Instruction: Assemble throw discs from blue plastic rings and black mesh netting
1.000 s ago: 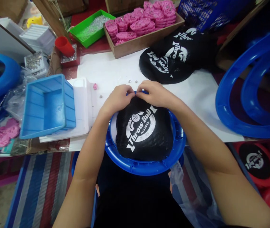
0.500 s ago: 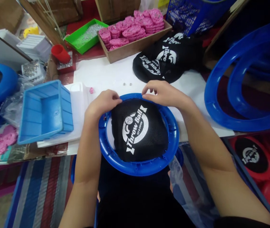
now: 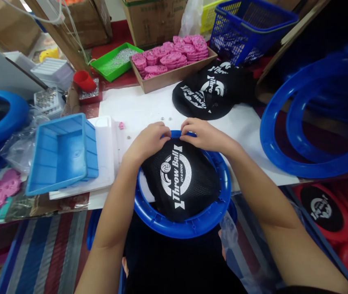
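A blue plastic ring (image 3: 180, 229) lies at the front edge of the white-covered table, partly over my lap. Over its opening is a black mesh cloth (image 3: 203, 183) printed with white "Throw Ball" lettering. At the ring's far side my left hand (image 3: 150, 142) has fingers and thumb closed on the cloth's upper edge. Close beside it my right hand (image 3: 206, 135) pinches the same edge further right. The fingertips meet the cloth right at the rim, so the exact grip is partly hidden. More black mesh cloths (image 3: 204, 92) are piled beyond my right hand.
Left of my arms stands a light-blue bin (image 3: 62, 153). Further back are a green tray (image 3: 115, 61) of small metal parts, a cardboard box (image 3: 149, 85) of pink pieces, and a blue basket (image 3: 253, 30). Larger blue rings (image 3: 272, 155) are stacked at right.
Both hands have come closer together at the far rim and now pinch the cloth's edge. The cloth has been drawn toward the far rim and turned slightly. The camera view has shifted a little.
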Demonstrator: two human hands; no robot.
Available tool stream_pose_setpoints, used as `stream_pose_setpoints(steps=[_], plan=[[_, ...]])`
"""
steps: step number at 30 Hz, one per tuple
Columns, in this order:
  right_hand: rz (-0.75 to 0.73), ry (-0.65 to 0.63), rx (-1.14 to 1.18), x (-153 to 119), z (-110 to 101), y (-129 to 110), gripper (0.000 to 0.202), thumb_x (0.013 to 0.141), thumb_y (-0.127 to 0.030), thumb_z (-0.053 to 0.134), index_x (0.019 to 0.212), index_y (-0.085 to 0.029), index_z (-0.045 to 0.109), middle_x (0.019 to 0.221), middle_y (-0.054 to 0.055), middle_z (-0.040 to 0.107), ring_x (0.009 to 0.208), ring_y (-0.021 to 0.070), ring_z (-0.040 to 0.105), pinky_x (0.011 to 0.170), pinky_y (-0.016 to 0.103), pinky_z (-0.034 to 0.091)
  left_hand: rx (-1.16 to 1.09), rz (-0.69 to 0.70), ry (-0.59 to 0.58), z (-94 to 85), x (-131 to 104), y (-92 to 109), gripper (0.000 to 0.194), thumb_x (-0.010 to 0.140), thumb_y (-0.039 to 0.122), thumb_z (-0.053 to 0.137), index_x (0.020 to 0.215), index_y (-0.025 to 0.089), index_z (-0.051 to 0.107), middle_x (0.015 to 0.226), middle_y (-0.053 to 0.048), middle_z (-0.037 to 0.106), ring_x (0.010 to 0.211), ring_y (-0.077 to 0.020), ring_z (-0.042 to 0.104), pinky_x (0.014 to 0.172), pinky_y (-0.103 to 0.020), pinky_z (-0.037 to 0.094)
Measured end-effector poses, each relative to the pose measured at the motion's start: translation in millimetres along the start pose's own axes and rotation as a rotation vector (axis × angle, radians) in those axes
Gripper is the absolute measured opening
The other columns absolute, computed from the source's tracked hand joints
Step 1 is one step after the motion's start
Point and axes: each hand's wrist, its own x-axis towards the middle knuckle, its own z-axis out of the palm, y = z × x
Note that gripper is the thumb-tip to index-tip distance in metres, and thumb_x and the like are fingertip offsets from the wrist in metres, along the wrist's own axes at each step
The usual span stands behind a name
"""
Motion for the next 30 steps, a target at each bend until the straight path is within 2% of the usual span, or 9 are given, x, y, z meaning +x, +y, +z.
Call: stream_pose_setpoints(steps=[3,8,12,16,23,27,30], plan=[[0.012,-0.005,-0.001,0.3,0.2,-1.6,0.014,0.096,-0.029,0.064,0.084,-0.024,0.067,0.109,0.010,0.069,0.108,0.0284,0.064,0.101,0.048,0.050,-0.018,-0.044,0.009,1.7,0.6,-6.1,0.018,0.094,0.014,0.061,0.093,0.021,0.078,0.099,-0.007,0.077,0.095,-0.0221,0.068,0.096,-0.038,0.054],[-0.005,0.001,0.012,1.6,2.4,2.1,0.016,0.099,-0.030,0.058,0.084,-0.025,0.060,0.106,0.011,0.069,0.105,0.0288,0.064,0.101,0.048,0.050,-0.078,-0.061,0.002,0.7,0.0,-13.9,0.016,0.098,0.022,0.063,0.092,0.020,0.078,0.098,-0.007,0.079,0.092,-0.0220,0.069,0.093,-0.038,0.053],[-0.041,0.015,0.013,1.9,4.3,7.7,0.017,0.100,-0.031,0.058,0.084,-0.025,0.057,0.103,0.010,0.069,0.103,0.0284,0.064,0.100,0.047,0.050,-0.124,-0.071,-0.007,2.9,2.4,-17.6,0.013,0.093,0.015,0.066,0.088,0.021,0.076,0.096,-0.004,0.079,0.090,-0.0201,0.068,0.090,-0.035,0.053],[-0.030,0.039,-0.005,2.0,7.1,10.5,0.017,0.100,-0.032,0.059,0.084,-0.025,0.057,0.103,0.010,0.068,0.101,0.0283,0.064,0.097,0.047,0.050,-0.135,-0.081,0.047,8.5,6.1,-19.6,0.010,0.095,0.018,0.064,0.089,0.020,0.072,0.098,-0.005,0.078,0.092,-0.0201,0.067,0.090,-0.035,0.052],[0.056,0.092,-0.046,2.6,14.7,10.1,0.018,0.094,-0.028,0.059,0.077,-0.023,0.057,0.101,0.011,0.065,0.096,0.0272,0.063,0.091,0.044,0.051,-0.104,-0.149,0.091,22.2,12.5,-18.1,0.011,0.097,0.022,0.062,0.090,0.019,0.070,0.101,-0.007,0.078,0.094,-0.0221,0.067,0.089,-0.037,0.051],[0.198,0.091,-0.011,5.5,13.1,10.2,0.015,0.082,-0.021,0.066,0.069,-0.022,0.059,0.098,0.009,0.065,0.092,0.0247,0.063,0.088,0.041,0.050,-0.103,-0.173,0.065,20.1,17.9,-17.4,0.010,0.091,0.018,0.064,0.085,0.020,0.072,0.094,-0.005,0.077,0.089,-0.0213,0.067,0.087,-0.037,0.051],[0.257,0.061,0.061,6.0,6.7,10.5,0.013,0.081,-0.024,0.068,0.070,-0.021,0.063,0.098,0.007,0.065,0.089,0.0229,0.062,0.087,0.040,0.050,-0.166,-0.186,0.032,15.9,21.2,-19.9,0.010,0.088,0.018,0.066,0.082,0.020,0.073,0.086,-0.004,0.075,0.083,-0.0199,0.065,0.086,-0.036,0.051]])
